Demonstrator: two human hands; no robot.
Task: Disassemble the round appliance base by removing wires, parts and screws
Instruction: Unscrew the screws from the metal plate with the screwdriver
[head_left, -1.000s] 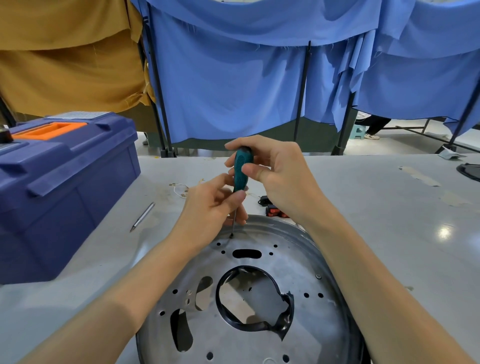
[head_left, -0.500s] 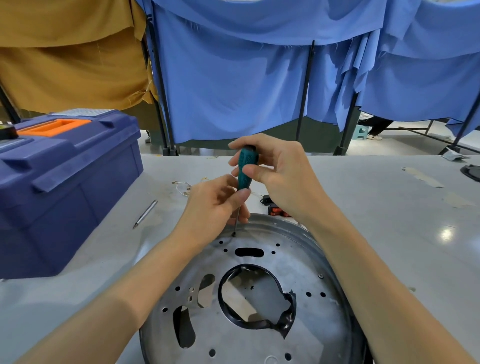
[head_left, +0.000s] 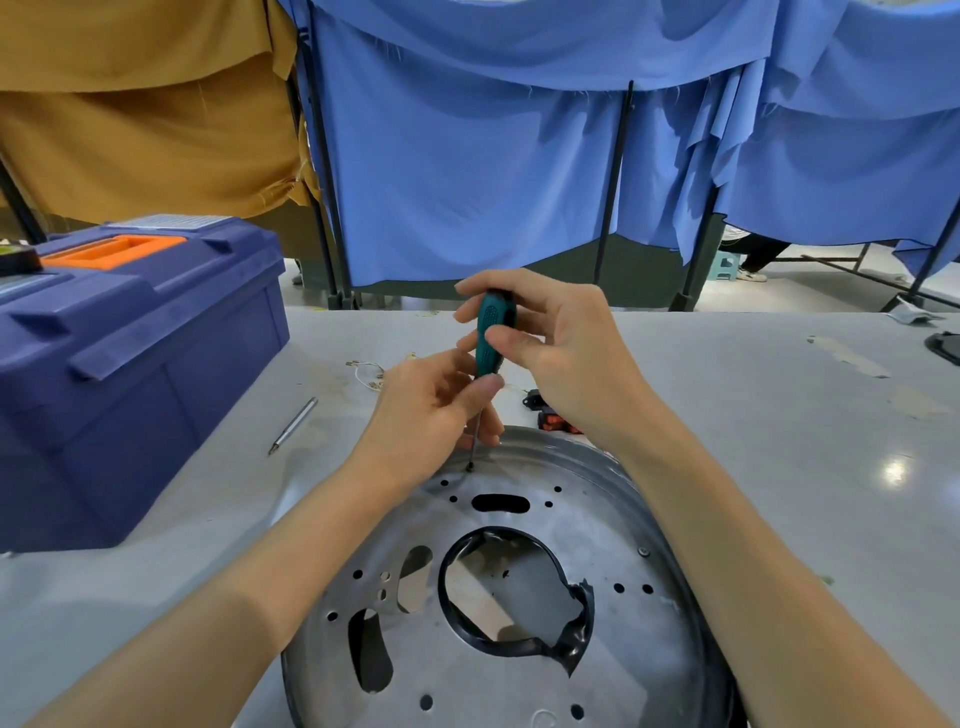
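Note:
The round metal appliance base (head_left: 613, 525) lies flat on the grey table, with many holes and a black-rimmed central opening. A teal-handled screwdriver (head_left: 489, 338) stands upright with its tip on a screw (head_left: 470, 466) at the base's far rim. My right hand (head_left: 558, 353) grips the handle from above. My left hand (head_left: 431, 410) pinches the thin shaft just below the handle. Another screw (head_left: 643, 552) sits on the base's right side.
A blue toolbox (head_left: 124, 364) with an orange handle stands at the left. A metal pin (head_left: 292, 426) lies beside it. Loose wires (head_left: 370, 371) and a black-and-red part (head_left: 550, 415) lie behind the base. Blue and yellow cloths hang behind the table.
Both hands stay on the screwdriver at the same screw; my right fingers have shifted slightly round the handle. The view has drifted a little.

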